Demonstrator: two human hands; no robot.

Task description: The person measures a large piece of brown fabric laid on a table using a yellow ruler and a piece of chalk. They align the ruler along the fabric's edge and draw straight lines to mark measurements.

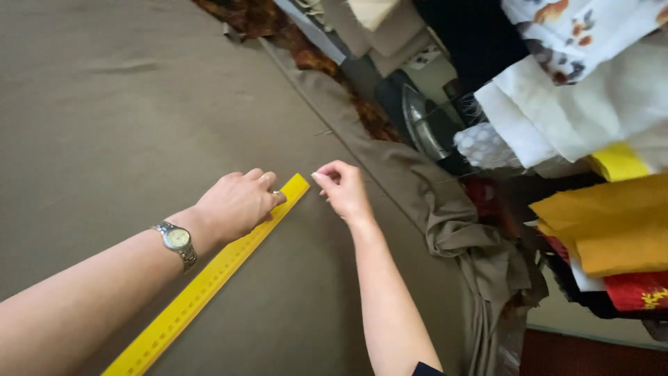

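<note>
Item: marking a line on cloth against a straightedge. Left hand (236, 203), wearing a metal wristwatch (176, 240), lies palm-down with fingers closed flat over the far end of a long yellow ruler (209, 282); its grip is a press from above rather than a clasp, pinning the ruler to the olive-brown fabric (125, 118) spread over the tabletop. Right hand (344, 189) hovers just beyond the ruler's tip, thumb and fingertips pinched together as if on a small marker; whether anything sits in that pinch is too small to tell. The ruler runs diagonally from under the left hand back toward the person. To the right of the right hand the fabric's edge (445, 209) bunches and drops off the tabletop. Farther right: a dark clothes iron (424, 125), white cloths (577, 104), mustard-yellow folded cloth (612, 223), a red piece (637, 289) below it. Handling note, as judgement: keep the left hand's weight steady over the ruler end so it cannot pivot, smooth the fabric flat beside the edge, and draw the pinched hand close along the ruler.
</note>
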